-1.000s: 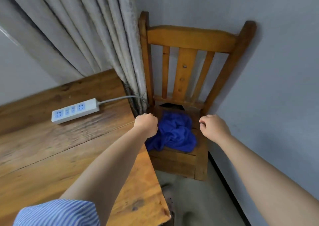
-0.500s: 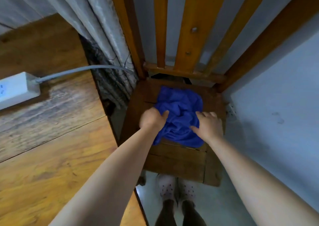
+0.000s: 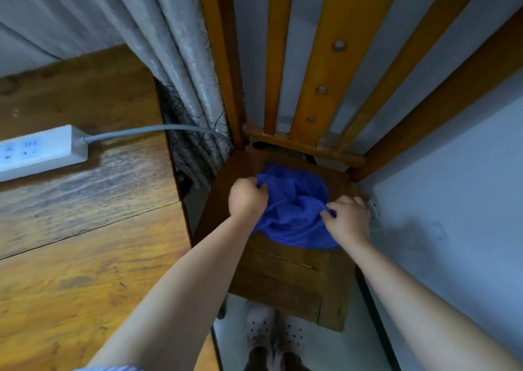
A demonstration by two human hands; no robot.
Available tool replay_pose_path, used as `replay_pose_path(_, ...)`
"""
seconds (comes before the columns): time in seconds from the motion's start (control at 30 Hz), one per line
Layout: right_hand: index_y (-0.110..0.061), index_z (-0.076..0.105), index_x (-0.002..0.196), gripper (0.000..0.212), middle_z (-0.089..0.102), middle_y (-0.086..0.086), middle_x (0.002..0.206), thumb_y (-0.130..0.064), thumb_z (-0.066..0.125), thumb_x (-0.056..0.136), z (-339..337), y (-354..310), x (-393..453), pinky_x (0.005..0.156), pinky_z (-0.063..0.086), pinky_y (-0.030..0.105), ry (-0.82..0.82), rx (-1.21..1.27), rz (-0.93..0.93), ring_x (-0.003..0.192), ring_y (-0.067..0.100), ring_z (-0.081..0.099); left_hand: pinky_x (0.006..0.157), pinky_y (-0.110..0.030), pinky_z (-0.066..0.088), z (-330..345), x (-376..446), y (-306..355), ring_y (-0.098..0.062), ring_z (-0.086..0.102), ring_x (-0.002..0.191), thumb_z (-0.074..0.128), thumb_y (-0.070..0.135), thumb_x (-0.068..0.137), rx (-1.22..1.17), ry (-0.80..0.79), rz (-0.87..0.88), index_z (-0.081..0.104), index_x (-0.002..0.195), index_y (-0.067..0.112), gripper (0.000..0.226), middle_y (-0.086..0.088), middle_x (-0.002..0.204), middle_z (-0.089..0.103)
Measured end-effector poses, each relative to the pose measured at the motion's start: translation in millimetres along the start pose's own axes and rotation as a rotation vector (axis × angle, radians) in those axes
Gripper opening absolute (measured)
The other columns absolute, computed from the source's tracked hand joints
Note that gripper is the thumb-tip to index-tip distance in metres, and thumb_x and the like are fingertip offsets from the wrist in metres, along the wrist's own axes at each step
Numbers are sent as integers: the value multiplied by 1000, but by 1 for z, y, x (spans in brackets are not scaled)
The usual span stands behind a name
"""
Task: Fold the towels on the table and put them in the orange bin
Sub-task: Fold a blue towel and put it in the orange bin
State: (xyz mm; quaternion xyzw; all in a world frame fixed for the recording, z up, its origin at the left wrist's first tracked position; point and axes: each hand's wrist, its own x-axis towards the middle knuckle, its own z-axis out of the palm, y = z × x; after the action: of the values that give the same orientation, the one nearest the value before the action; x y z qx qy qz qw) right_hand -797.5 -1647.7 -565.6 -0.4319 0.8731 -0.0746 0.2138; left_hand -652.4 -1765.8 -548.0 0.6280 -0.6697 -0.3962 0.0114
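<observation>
A crumpled blue towel lies on the seat of a wooden chair. My left hand is closed in a fist on the towel's left edge. My right hand pinches a fold of the towel at its right side. Both arms reach down over the chair seat. No orange bin is in view.
A wooden table fills the left, with a white power strip and its grey cable on it. Grey curtains hang between table and chair. A pale wall stands close on the right. My feet in white shoes are below the chair.
The view has tilted down and closed in on the chair. Both hands went from hovering above the towel to gripping it at its left and right sides.
</observation>
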Motion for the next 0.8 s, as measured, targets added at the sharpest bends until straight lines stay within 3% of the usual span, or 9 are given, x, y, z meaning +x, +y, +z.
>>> replay_pose_path(0.23,-3,70,90,20,64,15,97,-19,60,84,-136,-90,-9,82,39,38,218,137,-191,99,35,49,45,-27,20,-130,-56,56,-20,38,61,48,20,92,30,179,128,29,51,17,45,1,55,31)
replay_pose_path(0.37,2,69,86,19,63,21,91,-14,61,83,-214,-169,-35,78,34,35,315,228,-386,94,36,51,51,-29,21,-224,-105,65,-22,41,68,50,22,91,-102,364,166,40,57,9,38,-5,62,42)
replay_pose_path(0.5,6,68,80,18,62,24,85,-10,61,82,-261,-250,-79,74,27,31,378,322,-580,89,37,53,54,-29,12,-309,-159,46,-23,36,67,51,20,90,-201,593,195,31,49,17,46,2,52,33)
replay_pose_path(0.6,9,66,76,16,60,27,81,-5,60,80,-280,-312,-113,69,26,29,440,378,-702,85,38,52,53,-31,19,-366,-196,26,-22,33,63,52,18,89,-305,708,224,31,50,16,44,1,51,30)
replay_pose_path(0.73,12,62,69,17,54,27,72,-1,59,79,-293,-397,-171,67,24,21,490,511,-842,78,38,52,57,-30,29,-442,-242,-16,-20,34,62,55,16,88,-492,860,281,52,62,4,29,-2,54,35)
replay_pose_path(0.8,11,63,73,17,52,23,74,-3,58,81,-294,-428,-195,68,25,21,514,549,-893,79,34,50,57,-27,31,-468,-258,-33,-16,36,60,56,15,89,-585,916,305,52,59,13,30,2,54,39)
